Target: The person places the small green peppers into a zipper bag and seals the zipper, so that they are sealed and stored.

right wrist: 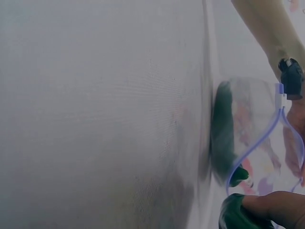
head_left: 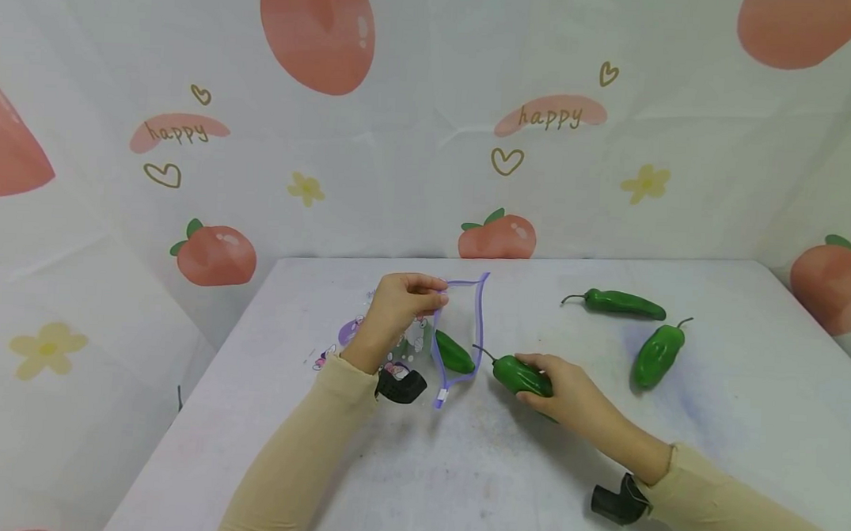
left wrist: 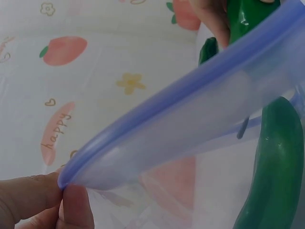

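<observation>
— Why is the left hand (head_left: 395, 300) pinching the zip bag (head_left: 458, 338) rim at frame centre?
— To hold its mouth open; one green pepper (head_left: 453, 352) lies inside. The right hand (head_left: 563, 390) grips another pepper (head_left: 520, 375) just beside the opening, on the desk (head_left: 459, 473).

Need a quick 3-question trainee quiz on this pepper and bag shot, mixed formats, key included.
1. True or false: the left hand pinches the rim of the zip bag.
2. How many green peppers lie loose on the table, away from both hands?
3. The right hand holds: A) a pepper B) a spoon C) nothing.

Key: 1 true. 2 two, a long one and a short one. 3 A.
</observation>
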Demonstrator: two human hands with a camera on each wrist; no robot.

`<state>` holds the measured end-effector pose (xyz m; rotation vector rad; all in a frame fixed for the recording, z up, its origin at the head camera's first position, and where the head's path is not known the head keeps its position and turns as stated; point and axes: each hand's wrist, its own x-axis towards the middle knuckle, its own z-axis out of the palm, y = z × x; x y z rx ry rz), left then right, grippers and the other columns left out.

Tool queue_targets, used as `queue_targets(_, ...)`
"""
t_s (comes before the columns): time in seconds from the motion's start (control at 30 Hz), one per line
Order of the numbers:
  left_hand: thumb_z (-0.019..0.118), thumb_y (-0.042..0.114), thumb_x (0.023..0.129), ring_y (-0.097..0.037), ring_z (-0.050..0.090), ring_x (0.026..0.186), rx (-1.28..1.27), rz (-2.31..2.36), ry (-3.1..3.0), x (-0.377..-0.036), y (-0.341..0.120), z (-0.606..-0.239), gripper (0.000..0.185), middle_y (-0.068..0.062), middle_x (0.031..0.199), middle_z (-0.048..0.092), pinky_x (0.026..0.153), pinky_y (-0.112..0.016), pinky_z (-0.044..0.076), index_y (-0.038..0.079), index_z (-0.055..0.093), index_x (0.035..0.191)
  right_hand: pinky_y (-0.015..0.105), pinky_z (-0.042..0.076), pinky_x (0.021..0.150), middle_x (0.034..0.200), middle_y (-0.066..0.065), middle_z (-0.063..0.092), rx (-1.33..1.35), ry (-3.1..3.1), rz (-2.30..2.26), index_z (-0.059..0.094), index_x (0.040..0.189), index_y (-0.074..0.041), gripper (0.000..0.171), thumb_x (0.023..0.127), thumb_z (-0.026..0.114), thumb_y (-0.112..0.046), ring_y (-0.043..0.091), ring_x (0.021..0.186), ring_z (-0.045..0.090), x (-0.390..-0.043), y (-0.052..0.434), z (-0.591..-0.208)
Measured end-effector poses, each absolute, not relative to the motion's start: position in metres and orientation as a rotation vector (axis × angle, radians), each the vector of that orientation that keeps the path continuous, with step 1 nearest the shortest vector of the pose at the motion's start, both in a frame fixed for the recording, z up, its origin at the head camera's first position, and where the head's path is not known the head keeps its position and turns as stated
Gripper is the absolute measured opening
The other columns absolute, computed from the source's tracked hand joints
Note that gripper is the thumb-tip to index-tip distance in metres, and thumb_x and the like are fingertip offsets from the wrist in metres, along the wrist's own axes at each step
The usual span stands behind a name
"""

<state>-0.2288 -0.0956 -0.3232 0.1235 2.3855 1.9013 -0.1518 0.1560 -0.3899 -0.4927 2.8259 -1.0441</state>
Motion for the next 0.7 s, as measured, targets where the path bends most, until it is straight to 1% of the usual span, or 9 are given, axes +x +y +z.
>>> queue_targets(0.27, 0.071, 0.003, 0.085, -0.013, 0.064, 0.078, 0.116, 1.914, 2.367, -0.2291, -0.0953, -0.3229, 0.02, -0.008, 0.089, 0.067, 0.078, -0.027, 0.057, -0.003, 0.071, 0.104, 0.043, 0.052, 0.083, 0.124, 0.02, 0.062, -0.517, 2.807, -1.055, 0.057, 0.13, 0.002, 0.052, 0.085, 0.075, -0.014, 0.026, 0.101, 0.06, -0.1526, 0.1521, -0.3902)
queue_targets(0.53, 0.072, 0.003, 0.085, -0.013, 0.064, 0.078, 0.116, 1.931, 2.361, -0.2304, -0.0954, -0.3231, 0.02, -0.009, 0.089, 0.067, 0.078, -0.027, 0.057, -0.003, 0.071, 0.104, 0.042, 0.054, 0.08, 0.111, 0.015, 0.066, -0.548, 2.819, -1.094, 0.057, 0.123, -0.002, 0.046, 0.082, 0.076, -0.012, 0.027, 0.098, 0.064, -0.1533, 0.1491, -0.3931)
queue_targets(0.7, 0.072, 0.003, 0.085, -0.013, 0.065, 0.078, 0.12, 1.928, 2.366, -0.2292, -0.0953, -0.3226, 0.02, -0.009, 0.091, 0.068, 0.078, -0.028, 0.057, -0.003, 0.071, 0.104, 0.039, 0.054, 0.078, 0.109, 0.013, 0.066, -0.571, 2.819, -1.119, 0.057, 0.12, -0.002, 0.044, 0.082, 0.076, -0.011, 0.026, 0.096, 0.064, -0.1532, 0.1464, -0.3951)
